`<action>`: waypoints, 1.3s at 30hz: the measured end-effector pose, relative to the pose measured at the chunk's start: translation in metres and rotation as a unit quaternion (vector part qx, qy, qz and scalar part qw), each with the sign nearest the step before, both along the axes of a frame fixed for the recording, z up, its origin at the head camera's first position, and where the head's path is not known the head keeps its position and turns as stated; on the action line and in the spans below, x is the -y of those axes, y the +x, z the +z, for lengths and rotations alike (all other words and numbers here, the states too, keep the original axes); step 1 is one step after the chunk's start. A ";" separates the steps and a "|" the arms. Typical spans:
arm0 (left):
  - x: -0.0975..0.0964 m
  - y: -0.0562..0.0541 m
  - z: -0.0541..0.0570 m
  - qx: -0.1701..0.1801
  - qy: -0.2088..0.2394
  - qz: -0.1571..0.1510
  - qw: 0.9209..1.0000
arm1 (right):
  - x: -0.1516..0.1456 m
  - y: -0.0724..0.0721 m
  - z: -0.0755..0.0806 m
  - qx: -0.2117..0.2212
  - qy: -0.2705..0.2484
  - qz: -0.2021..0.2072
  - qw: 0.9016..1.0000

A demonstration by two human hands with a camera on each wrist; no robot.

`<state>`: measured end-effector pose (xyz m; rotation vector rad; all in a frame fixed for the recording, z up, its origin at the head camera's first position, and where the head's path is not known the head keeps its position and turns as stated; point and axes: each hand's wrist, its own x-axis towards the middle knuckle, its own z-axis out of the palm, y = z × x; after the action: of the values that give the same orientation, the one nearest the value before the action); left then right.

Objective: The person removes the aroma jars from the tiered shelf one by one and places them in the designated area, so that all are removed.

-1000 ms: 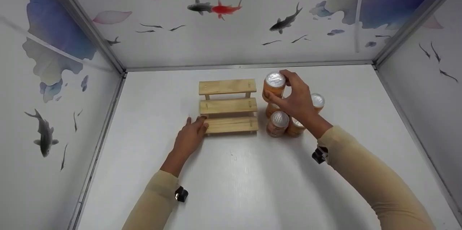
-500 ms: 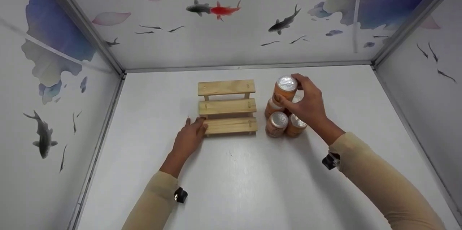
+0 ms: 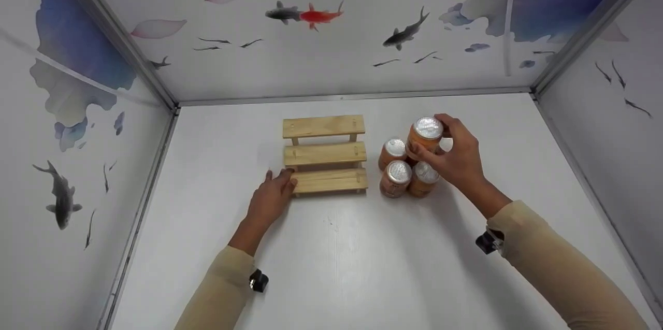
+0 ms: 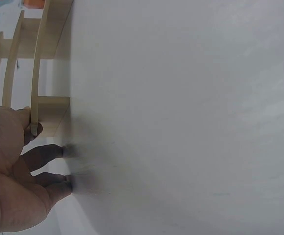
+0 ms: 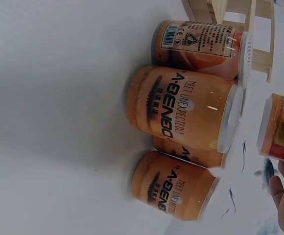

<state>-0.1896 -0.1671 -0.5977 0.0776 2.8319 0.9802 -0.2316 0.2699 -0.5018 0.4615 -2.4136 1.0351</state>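
A three-tier wooden step rack (image 3: 325, 154) stands on the white table. My left hand (image 3: 270, 198) pinches the left end of its lowest board between thumb and finger, while the other fingertips touch the tabletop, as the left wrist view shows. With my right hand (image 3: 456, 156) I grip an orange can (image 3: 426, 135) with a silver lid, held upright above the group of cans. Below it several similar cans stand close together, among them a front-left can (image 3: 397, 178), a front-right can (image 3: 423, 181) and a back-left can (image 3: 392, 154). Another is mostly hidden behind my right hand.
White walls printed with fish enclose the table at the back, left and right. A metal strip (image 3: 342, 97) runs along the back edge. The cans stand just right of the rack, with a narrow gap between.
My right hand has carried the can rightward and slightly toward me, from over the back-left can to over the back right of the group. The left hand stays on the rack.
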 end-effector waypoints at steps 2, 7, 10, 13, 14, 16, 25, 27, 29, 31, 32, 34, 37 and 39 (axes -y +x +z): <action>-0.001 0.000 0.001 0.002 -0.004 0.002 1.000 | -0.004 0.001 -0.002 -0.001 0.001 -0.003 1.000; -0.002 0.001 0.003 0.002 -0.012 0.003 1.000 | -0.016 0.005 -0.006 -0.001 0.004 -0.015 1.000; -0.001 0.001 0.002 -0.003 -0.011 0.000 1.000 | -0.022 0.009 -0.007 0.000 0.004 -0.018 1.000; 0.000 0.001 0.002 -0.009 -0.008 -0.004 1.000 | -0.027 0.013 -0.008 0.000 0.007 -0.020 1.000; 0.000 0.001 0.002 -0.009 -0.008 -0.004 1.000 | -0.028 0.014 -0.009 0.000 0.009 -0.022 1.000; 0.000 0.002 0.002 -0.011 -0.006 -0.004 1.000 | -0.031 0.016 -0.010 0.000 0.010 -0.025 1.000; -0.001 0.002 0.002 -0.011 -0.006 -0.002 1.000 | -0.045 0.020 -0.013 -0.016 0.011 -0.030 0.999; -0.001 0.002 0.003 -0.011 -0.007 -0.002 1.000 | -0.047 0.021 -0.013 -0.020 0.013 -0.029 0.999; -0.002 0.002 0.003 -0.010 -0.009 -0.001 1.000 | -0.049 0.022 -0.013 -0.022 0.016 -0.031 0.999; -0.002 0.002 0.003 -0.007 -0.011 0.000 1.000 | -0.051 0.023 -0.013 -0.022 0.019 -0.035 0.999; -0.002 0.001 0.003 -0.005 -0.012 0.001 1.000 | -0.052 0.024 -0.014 -0.024 0.019 -0.037 0.999; -0.002 0.001 0.003 -0.001 -0.013 0.002 1.000 | -0.054 0.025 -0.015 -0.024 0.020 -0.040 0.999; -0.003 0.001 0.004 0.002 -0.013 0.005 1.000 | -0.057 0.026 -0.016 -0.026 0.017 -0.042 0.999; -0.003 0.002 0.004 0.000 -0.014 0.005 1.000 | -0.058 0.027 -0.017 -0.021 0.015 -0.042 0.999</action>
<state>-0.1877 -0.1645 -0.5936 0.0587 2.8478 0.9408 -0.2044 0.3282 -0.5183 0.3839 -2.3929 0.9449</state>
